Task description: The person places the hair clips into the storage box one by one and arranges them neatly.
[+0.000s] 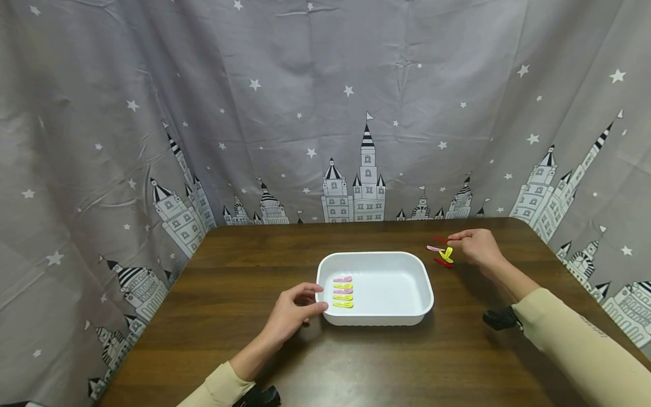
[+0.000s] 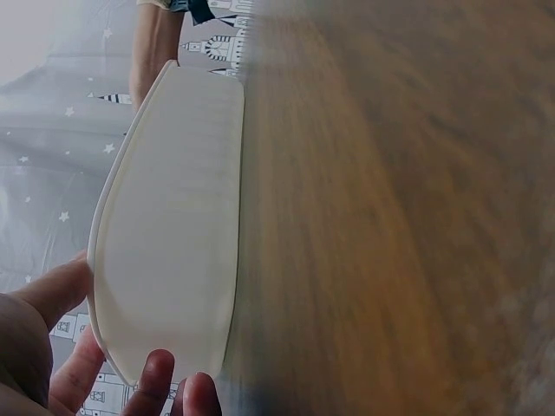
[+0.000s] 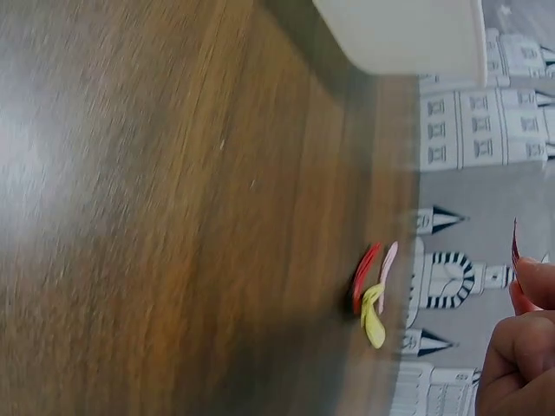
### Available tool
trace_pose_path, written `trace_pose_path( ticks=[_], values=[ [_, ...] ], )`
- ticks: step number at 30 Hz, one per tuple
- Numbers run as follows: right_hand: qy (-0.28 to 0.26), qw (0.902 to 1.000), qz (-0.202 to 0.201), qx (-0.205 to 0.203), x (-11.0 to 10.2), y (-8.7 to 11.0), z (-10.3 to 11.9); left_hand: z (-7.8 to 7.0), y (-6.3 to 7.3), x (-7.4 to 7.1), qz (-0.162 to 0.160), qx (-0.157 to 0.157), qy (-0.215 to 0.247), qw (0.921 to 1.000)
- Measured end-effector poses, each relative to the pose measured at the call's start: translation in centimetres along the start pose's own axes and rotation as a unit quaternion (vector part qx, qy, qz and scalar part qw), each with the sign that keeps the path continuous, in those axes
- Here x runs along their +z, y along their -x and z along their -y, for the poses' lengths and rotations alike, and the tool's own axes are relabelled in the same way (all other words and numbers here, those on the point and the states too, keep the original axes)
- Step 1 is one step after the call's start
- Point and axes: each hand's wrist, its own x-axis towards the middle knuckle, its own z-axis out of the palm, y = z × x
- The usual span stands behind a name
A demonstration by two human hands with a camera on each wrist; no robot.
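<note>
My left hand (image 1: 291,312) grips the left end of a white tray (image 1: 377,320), thumb on the rim and fingers along the outer wall. Inside the tray, pink and yellow hair clips (image 1: 343,291) lie in a column at the left end. My right hand (image 1: 478,247) pinches a red hair clip (image 3: 515,247) between thumb and forefinger, raised above the table in the right wrist view. Just below and left of that hand lies a small pile: a pink hair clip (image 1: 434,249), yellow hair clips (image 1: 445,255) and another red hair clip (image 1: 443,263).
The brown wooden table (image 1: 244,265) carries the tray near its middle. Behind it hangs a grey curtain (image 1: 285,130) printed with castles and stars. A black wrist device (image 1: 500,319) is by the right sleeve, another black device (image 1: 258,397) by the left.
</note>
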Motion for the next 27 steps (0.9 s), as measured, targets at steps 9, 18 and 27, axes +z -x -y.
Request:
trace_pose_path(
  ticks=[9, 18, 27],
  values=[
    [0.009, 0.9996, 0.027, -0.006, 1.4, 0.7, 2.6, 0.0, -0.1, 0.0, 0.000, 0.002, 0.000, 1.0000],
    [0.008, 0.9990, 0.037, -0.024, 3.7, 1.3, 4.2, 0.1, 0.0, 0.1, 0.000, 0.000, 0.006, 1.0000],
    [-0.049, 0.9958, 0.077, -0.001, 5.7, 1.6, 5.5, 0.0, 0.1, 0.0, 0.001, 0.005, 0.006, 1.0000]
  ],
)
